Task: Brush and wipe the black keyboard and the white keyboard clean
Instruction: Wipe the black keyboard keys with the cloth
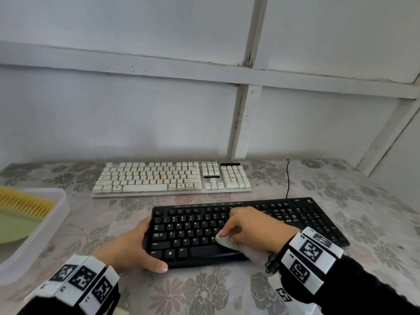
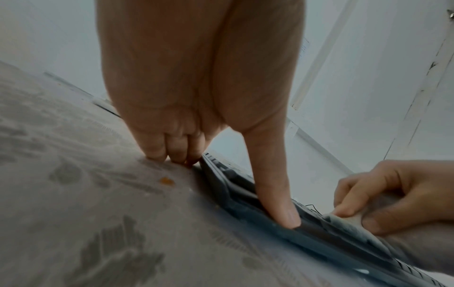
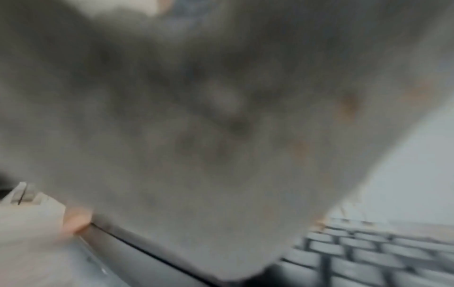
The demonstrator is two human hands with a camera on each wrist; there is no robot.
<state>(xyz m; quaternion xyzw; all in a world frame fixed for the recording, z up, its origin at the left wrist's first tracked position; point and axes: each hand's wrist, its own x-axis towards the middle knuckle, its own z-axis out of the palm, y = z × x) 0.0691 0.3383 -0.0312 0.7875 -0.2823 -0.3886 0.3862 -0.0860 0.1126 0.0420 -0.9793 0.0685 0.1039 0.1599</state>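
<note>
The black keyboard (image 1: 227, 228) lies on the flowered tablecloth in front of me. My left hand (image 1: 136, 246) grips its left front corner: curled fingers against the left edge, thumb (image 2: 282, 203) pressed along the front edge. On the middle keys my right hand (image 1: 247, 228) holds a bunched grey-white cloth (image 1: 227, 243). That cloth (image 3: 196, 136) fills most of the right wrist view, with black keys (image 3: 368, 252) under it. The white keyboard (image 1: 172, 178) lies behind, untouched, with orange stains on some keys.
A clear plastic tray (image 1: 59, 214) at the left edge holds a brush with yellow bristles (image 1: 25, 203) and a green item (image 1: 13, 226). A black cable (image 1: 288, 178) runs back to the white wall. An orange crumb (image 2: 166, 181) lies on the cloth by my left fingers.
</note>
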